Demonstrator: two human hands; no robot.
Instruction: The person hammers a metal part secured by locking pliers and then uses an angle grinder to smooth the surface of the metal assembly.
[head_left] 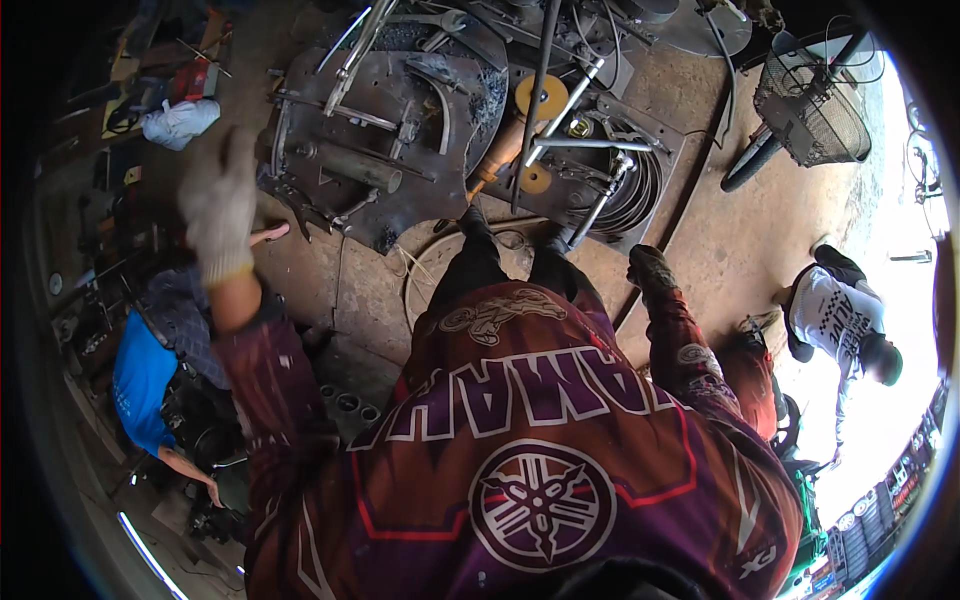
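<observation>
I am seeing my left hand (222, 210) blurred beside the steel plate (425, 195), my right hand (652, 272) hanging apart; I cannot tell either grip. The metal tube (355, 168) is lying unheld on the plate. No finished piece is showing; I am judging work is remaining.

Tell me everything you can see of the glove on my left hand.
The glove is off-white, apparently knitted cloth, with a yellowish cuff. It is worn on the left hand, at the picture's left, fingers toward the top edge. Bare forearm shows below the cuff. Motion blur hides finger detail.
</observation>
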